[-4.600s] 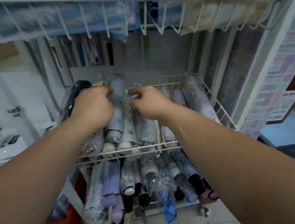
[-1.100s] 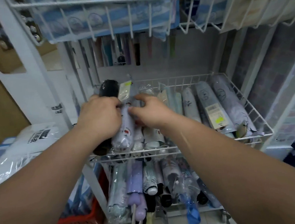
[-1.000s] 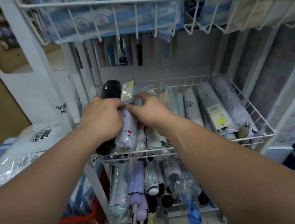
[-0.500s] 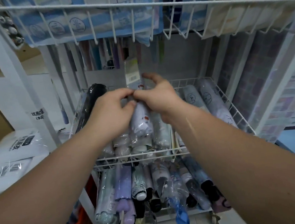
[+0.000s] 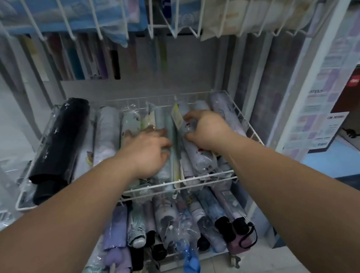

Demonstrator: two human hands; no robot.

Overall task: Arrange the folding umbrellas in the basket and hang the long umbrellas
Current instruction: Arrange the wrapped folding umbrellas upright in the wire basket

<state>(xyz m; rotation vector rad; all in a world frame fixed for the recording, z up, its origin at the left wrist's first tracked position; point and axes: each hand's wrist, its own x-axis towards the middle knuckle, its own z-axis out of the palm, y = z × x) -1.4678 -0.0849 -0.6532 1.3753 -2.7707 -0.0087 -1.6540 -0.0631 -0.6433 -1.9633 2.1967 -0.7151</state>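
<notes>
Printed sheets [image 5: 328,101] hang beside a dark, possibly cardboard, box [image 5: 356,108].

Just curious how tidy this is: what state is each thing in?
Black umbrella, folded, lying at wire basket's left end.
White umbrella, wrapped, gripped by right hand.
Left hand, pressing on pale green umbrella.
Long umbrellas, hanging behind.
</notes>
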